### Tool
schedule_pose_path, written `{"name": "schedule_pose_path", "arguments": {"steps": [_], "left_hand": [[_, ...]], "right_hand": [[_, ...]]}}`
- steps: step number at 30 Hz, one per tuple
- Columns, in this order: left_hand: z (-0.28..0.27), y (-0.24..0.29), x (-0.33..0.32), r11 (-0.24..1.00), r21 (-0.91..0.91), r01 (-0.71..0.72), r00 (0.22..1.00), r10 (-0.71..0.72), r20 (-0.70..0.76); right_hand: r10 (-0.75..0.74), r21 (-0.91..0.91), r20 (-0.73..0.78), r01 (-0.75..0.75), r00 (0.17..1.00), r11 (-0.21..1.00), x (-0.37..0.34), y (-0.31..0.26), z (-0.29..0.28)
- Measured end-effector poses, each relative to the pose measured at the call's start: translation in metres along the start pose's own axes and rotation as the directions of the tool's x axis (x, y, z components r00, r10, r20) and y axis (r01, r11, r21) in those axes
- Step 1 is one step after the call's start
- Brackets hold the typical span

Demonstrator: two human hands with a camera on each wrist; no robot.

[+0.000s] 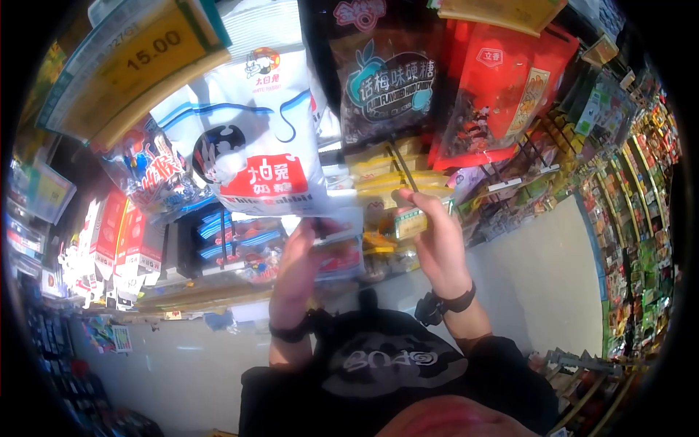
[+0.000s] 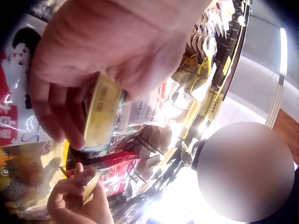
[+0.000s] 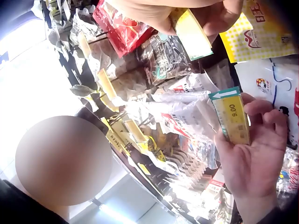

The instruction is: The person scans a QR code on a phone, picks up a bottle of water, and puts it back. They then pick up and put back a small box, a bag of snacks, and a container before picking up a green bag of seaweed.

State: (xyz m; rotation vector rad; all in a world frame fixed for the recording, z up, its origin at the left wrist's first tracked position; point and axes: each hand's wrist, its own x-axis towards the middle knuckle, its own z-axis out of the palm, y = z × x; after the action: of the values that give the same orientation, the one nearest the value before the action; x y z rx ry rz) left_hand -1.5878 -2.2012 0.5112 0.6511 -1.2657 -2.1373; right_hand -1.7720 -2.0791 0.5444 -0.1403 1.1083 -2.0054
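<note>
A left hand point(image 3: 254, 161) pinches a rectangular yellow-and-green price tag point(image 3: 235, 122) while the right hand point(image 1: 440, 244) grips a second yellow-and-green tag point(image 1: 412, 223) near a white plastic candy bag point(image 1: 251, 138).

The 2 tags point(image 3: 236, 122) point(image 3: 192, 37) look like yellow printed paper behind smooth, clear plastic. The white bag point(image 1: 280, 120) is glossy plastic film, creased and catching light; the red bag point(image 1: 488, 87) and the plum bag point(image 1: 386, 120) are likewise shiny plastic. The shirt point(image 1: 291, 400) is matt black cloth, the floor point(image 1: 167, 379) smooth with a faint sheen.
</note>
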Motion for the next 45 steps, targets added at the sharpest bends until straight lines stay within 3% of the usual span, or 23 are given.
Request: {"name": "schedule_pose_path", "arguments": {"steps": [5, 14, 37, 40, 43, 44, 45], "left_hand": [[-0.001, -0.003, 0.000, 0.999, -0.031, -0.011, 1.000, 0.012, 0.013], [-0.002, -0.004, 0.000, 0.998, -0.056, -0.034, 0.999, 0.035, 0.017], [0.001, -0.004, -0.002, 0.998, -0.042, -0.049, 0.999, 0.048, -0.013], [0.010, 0.002, -0.004, 0.999, -0.007, -0.038, 0.997, 0.038, -0.068], [0.005, -0.004, -0.003, 0.996, -0.006, -0.092, 0.995, 0.092, -0.033], [0.006, -0.002, -0.003, 0.984, 0.138, -0.113, 0.993, 0.117, -0.026], [0.007, -0.001, -0.004, 0.984, 0.147, -0.103, 0.993, 0.110, -0.039]], "right_hand": [[-0.004, 0.001, -0.007, 0.004, 1.000, 1.000, 0.001, 0.003, -0.005], [-0.164, -0.159, 0.069, 0.173, 0.984, 0.972, 0.013, 0.020, -0.024], [-0.174, -0.148, 0.090, 0.186, 0.981, 0.971, 0.015, 0.017, -0.028], [-0.159, -0.147, 0.085, 0.170, 0.984, 0.974, 0.015, 0.017, -0.029], [-0.161, -0.157, 0.080, 0.171, 0.984, 0.973, 0.012, 0.017, -0.030], [-0.168, -0.159, 0.077, 0.179, 0.983, 0.971, 0.012, 0.016, -0.030], [-0.154, -0.162, 0.074, 0.164, 0.985, 0.973, 0.013, 0.016, -0.031]]}}
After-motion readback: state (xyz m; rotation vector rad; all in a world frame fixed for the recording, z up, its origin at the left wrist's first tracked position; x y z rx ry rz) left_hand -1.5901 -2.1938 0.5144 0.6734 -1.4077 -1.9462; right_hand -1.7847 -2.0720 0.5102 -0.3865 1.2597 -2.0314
